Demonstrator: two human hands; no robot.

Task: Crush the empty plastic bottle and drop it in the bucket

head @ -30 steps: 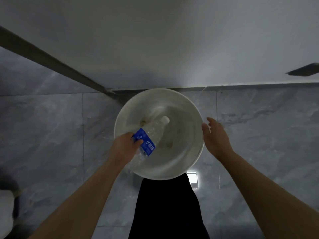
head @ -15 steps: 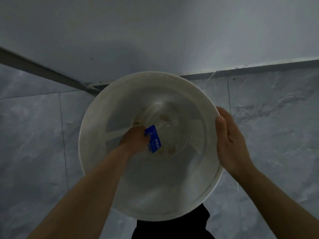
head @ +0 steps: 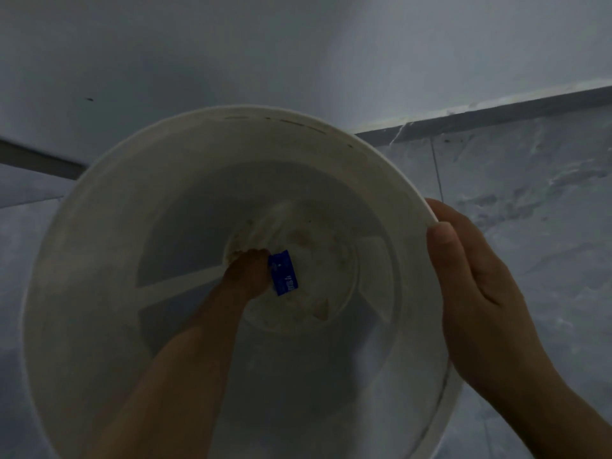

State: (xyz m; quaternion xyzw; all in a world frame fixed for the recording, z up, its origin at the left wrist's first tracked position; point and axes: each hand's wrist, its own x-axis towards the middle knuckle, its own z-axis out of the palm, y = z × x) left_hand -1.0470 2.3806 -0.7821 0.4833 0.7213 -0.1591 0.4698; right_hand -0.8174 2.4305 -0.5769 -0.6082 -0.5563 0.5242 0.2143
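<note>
Down at the bottom of the bucket (head: 212, 154), we have our left hand (head: 246, 274) wrapped around the bottle (head: 283, 272), of which only the blue label shows clearly; the clear body is hard to make out against the stained floor of the bucket. The fingers are closed on it, so the bottle is held, not yet released. Whether it touches the bucket's floor we cannot tell. Its long axis seems to run from our left hand up and away toward the far wall of the bucket, though the dim light leaves that uncertain.

On the bucket's rim, at its right side, our right hand (head: 480, 293) lies flat and steadying, thumb just at the edge, fingers along the outside, holding nothing else.

The left hand is the one at the bottle, deep inside the bucket, while the right stays up at the rim. We judge the drop calls only for the left fingers to open.
</note>
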